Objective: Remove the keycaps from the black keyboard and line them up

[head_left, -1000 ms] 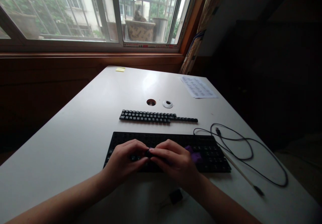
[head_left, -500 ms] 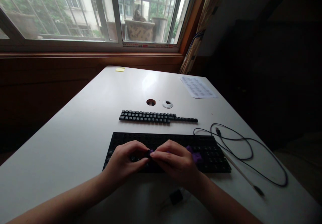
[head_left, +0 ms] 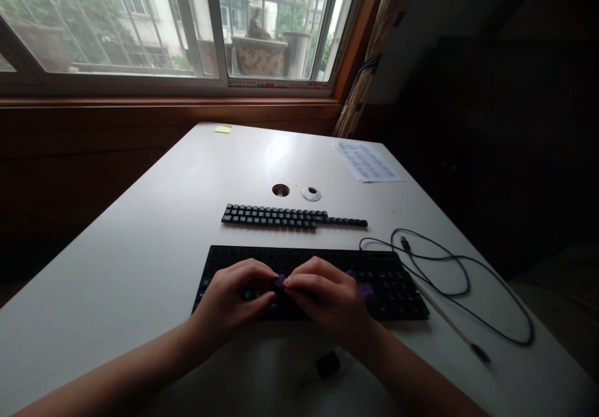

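Where left hand and right hand pinch a purple-and-black piece, its outline and part of the keyboard are obscured.

Toward the near edge of the tabletop, the right hand is easing its fingertips slightly rightward from those of the left hand, and a small purple piece is showing more between them, where a second ago mostly black was showing.

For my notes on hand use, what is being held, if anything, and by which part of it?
The left hand and right hand pinch a small dark and purple piece between their fingertips; the exact part is hidden.
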Demonstrator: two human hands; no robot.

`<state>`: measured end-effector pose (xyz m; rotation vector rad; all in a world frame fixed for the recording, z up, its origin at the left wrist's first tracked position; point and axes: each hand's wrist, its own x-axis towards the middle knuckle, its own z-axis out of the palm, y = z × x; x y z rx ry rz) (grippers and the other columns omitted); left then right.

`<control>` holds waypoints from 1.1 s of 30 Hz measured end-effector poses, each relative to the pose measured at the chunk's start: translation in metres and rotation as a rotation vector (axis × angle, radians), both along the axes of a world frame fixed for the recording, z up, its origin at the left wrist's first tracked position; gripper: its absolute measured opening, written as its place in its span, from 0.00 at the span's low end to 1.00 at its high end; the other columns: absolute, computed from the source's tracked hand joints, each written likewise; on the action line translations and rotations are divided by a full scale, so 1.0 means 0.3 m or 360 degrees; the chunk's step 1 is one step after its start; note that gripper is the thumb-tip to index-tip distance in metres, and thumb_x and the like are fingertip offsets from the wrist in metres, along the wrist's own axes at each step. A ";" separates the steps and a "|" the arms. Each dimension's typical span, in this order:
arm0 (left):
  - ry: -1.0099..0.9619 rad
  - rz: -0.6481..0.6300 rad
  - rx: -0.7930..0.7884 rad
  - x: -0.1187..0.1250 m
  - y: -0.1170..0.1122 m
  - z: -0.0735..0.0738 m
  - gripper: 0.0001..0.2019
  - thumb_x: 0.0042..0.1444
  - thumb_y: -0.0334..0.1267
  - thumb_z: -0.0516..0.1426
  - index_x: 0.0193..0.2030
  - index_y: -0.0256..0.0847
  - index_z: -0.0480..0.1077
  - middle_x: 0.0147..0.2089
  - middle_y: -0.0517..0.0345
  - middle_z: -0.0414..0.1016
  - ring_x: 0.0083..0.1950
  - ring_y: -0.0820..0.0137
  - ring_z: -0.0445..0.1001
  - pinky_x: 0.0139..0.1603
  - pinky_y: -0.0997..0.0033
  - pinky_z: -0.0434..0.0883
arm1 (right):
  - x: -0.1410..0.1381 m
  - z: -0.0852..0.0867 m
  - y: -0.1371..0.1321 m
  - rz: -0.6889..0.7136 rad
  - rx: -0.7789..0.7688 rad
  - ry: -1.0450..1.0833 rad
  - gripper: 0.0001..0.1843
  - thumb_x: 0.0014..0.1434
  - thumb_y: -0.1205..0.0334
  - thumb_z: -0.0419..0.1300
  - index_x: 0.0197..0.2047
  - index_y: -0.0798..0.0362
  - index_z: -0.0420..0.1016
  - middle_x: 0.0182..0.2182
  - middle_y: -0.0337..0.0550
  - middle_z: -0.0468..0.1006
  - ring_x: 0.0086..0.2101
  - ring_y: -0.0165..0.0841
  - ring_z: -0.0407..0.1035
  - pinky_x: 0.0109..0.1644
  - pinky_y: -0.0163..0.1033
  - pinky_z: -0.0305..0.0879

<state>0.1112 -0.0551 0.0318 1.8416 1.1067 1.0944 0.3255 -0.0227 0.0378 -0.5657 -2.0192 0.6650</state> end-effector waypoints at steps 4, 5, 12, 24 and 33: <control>0.0029 0.0016 0.0050 0.004 0.000 0.000 0.07 0.55 0.28 0.61 0.41 0.39 0.74 0.40 0.54 0.78 0.41 0.69 0.77 0.41 0.72 0.75 | -0.007 -0.005 -0.003 -0.0036 -0.0010 -0.0023 0.13 0.60 0.73 0.62 0.47 0.53 0.79 0.35 0.46 0.77 0.36 0.32 0.72 0.38 0.38 0.73; 0.0036 0.0020 0.0076 0.005 0.000 -0.001 0.07 0.55 0.27 0.62 0.41 0.39 0.74 0.40 0.55 0.77 0.40 0.69 0.77 0.40 0.73 0.74 | -0.007 -0.007 -0.004 -0.0043 -0.0012 -0.0034 0.13 0.60 0.73 0.62 0.47 0.52 0.79 0.36 0.46 0.77 0.36 0.32 0.72 0.38 0.38 0.73; 0.0092 0.0094 0.0170 0.007 0.000 -0.014 0.08 0.53 0.26 0.62 0.39 0.38 0.74 0.39 0.55 0.78 0.39 0.70 0.77 0.39 0.74 0.75 | -0.012 -0.019 -0.012 -0.0042 -0.0051 -0.0070 0.15 0.60 0.69 0.64 0.50 0.50 0.79 0.37 0.46 0.77 0.37 0.33 0.72 0.38 0.38 0.74; 0.0106 0.0099 0.0155 0.010 -0.009 -0.001 0.07 0.53 0.27 0.62 0.39 0.39 0.75 0.38 0.55 0.79 0.39 0.69 0.79 0.40 0.73 0.76 | -0.011 -0.013 0.003 -0.0012 0.0180 -0.0037 0.12 0.59 0.72 0.63 0.46 0.52 0.80 0.33 0.45 0.78 0.33 0.32 0.71 0.36 0.38 0.71; 0.0038 0.0087 0.0016 -0.008 0.003 0.019 0.06 0.56 0.30 0.61 0.41 0.39 0.75 0.41 0.51 0.79 0.40 0.66 0.79 0.40 0.70 0.78 | 0.032 0.015 0.028 -0.0065 0.0139 -0.0034 0.12 0.60 0.72 0.62 0.46 0.50 0.80 0.34 0.44 0.77 0.35 0.32 0.72 0.38 0.38 0.73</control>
